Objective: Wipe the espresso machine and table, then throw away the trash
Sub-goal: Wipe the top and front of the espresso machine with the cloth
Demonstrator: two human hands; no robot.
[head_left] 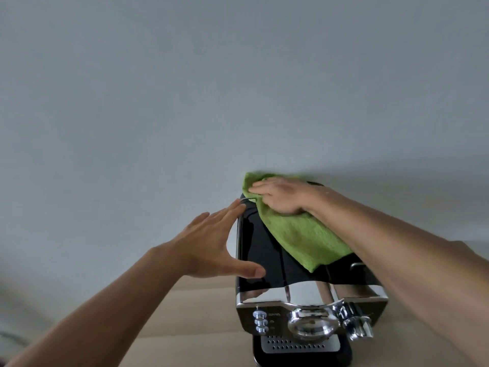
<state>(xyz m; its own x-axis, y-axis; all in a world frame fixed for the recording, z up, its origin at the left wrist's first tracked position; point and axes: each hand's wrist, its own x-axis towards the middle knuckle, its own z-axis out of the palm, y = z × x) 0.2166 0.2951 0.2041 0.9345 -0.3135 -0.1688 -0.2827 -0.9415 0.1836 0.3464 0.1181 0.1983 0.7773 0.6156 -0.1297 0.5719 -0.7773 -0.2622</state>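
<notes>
The machine [267,250] has a glossy black top, mirror-smooth, and a polished chrome front band and knobs. The green cloth [299,231] looks soft and napped, probably microfibre. The table [185,313] is matt, pale, wood-like. The wall [185,88] is matt.

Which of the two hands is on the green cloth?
The right hand: it presses the green cloth on the espresso machine; the left hand touches only the machine's left edge.

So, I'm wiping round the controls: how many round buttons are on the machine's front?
3, in a column at the left of the espresso machine front: top button, middle, bottom. The right forearm covers the front's right end, so more may be hidden.
</notes>
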